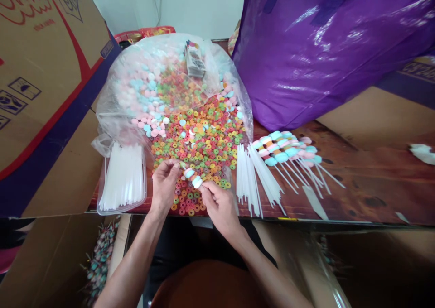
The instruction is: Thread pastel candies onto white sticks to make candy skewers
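Observation:
Between my two hands is a candy skewer (192,176) with white and pale blue marshmallows and gummy pieces, held slantwise over the gummy rings. Thumb and fingers of my left hand (165,181) pinch its upper left end, where a small greenish piece shows. My right hand (219,204) is closed on the lower right end, close to the last white marshmallow; the stick there is mostly hidden by the fingers. Below and beyond lie many loose gummy rings (210,136) in red, orange, yellow and green. Pink, blue and white marshmallows (149,124) lie behind them to the left.
White sticks fill a clear plastic tub (144,192) at left; loose white sticks (249,181) lie right. Finished skewers (285,147) are stacked farther right. A clear bag (125,63) carries a card stack (195,61). Cardboard box (50,72) and purple bag (326,54) flank the table.

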Demonstrator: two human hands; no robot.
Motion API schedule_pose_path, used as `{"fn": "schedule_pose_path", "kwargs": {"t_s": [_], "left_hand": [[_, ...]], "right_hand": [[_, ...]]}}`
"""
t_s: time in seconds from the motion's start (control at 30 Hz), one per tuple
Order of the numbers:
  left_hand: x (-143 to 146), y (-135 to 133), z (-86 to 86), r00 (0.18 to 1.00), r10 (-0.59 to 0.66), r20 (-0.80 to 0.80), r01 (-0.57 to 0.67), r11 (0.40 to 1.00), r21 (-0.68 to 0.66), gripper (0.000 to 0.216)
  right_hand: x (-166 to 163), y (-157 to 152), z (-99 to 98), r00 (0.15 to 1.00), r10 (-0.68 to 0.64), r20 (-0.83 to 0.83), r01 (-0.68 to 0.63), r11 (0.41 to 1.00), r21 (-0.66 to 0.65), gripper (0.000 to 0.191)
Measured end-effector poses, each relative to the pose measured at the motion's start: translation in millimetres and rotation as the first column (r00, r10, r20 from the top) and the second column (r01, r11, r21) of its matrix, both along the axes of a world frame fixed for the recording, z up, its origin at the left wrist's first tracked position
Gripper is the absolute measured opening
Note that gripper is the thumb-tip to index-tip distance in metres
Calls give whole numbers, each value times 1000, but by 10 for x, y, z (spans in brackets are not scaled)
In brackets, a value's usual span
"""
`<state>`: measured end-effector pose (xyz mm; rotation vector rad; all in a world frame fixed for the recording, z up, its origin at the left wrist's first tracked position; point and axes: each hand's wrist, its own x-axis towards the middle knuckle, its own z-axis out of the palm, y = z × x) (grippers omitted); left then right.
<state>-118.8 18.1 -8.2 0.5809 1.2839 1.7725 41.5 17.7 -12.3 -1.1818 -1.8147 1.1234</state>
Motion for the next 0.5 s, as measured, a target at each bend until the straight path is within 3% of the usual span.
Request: {"fn": "schedule_pose_path", "kwargs": {"t_s": [0.17,0.37,0.5], "left_hand": [[21,-8,65,995,4,105,-4,1000,-1,24],[-34,-4,122,977,81,196,-70,996,-59,28],[-59,-16,159,968,65,241,-42,994,-101,31]], "right_hand": [[10,-15,-27,1000,6,-27,-7,998,-58,26],[79,-19,-45,1000,-13,-20,12,999,-47,26],[81,-14,-64,1000,-7,-18,6,1000,-23,26]]}}
